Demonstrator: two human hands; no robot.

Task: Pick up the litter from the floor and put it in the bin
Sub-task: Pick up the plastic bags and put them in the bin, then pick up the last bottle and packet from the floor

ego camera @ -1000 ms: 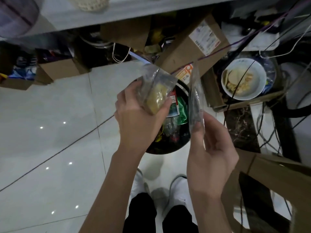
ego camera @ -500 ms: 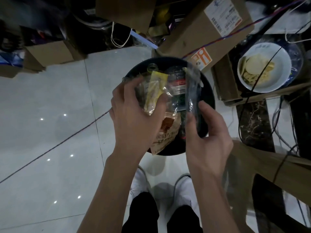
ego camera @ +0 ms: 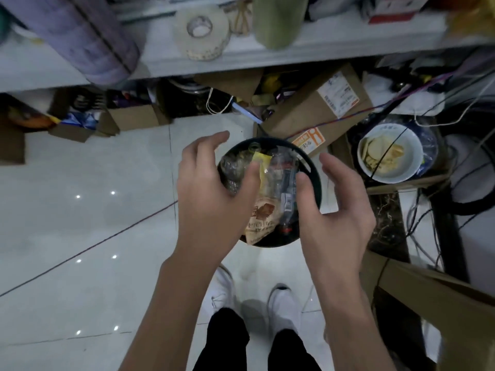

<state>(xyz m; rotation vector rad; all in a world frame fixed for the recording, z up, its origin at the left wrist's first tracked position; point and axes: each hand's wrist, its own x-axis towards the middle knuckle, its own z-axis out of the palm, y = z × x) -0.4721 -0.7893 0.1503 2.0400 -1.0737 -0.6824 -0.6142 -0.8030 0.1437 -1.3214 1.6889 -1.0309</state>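
Crinkled clear-and-yellow litter [ego camera: 263, 180] filling bin [ego camera: 314, 172]

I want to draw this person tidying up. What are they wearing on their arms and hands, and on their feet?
Nothing on the arms or hands: the left hand and right hand are bare, with no gloves, no sleeves showing, and no rings or watch that I can see. Lower down are black trousers and white shoes.

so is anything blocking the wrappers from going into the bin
Nothing visible does. The wrappers already lie in the open black bin, and the left hand and right hand hover open above it.
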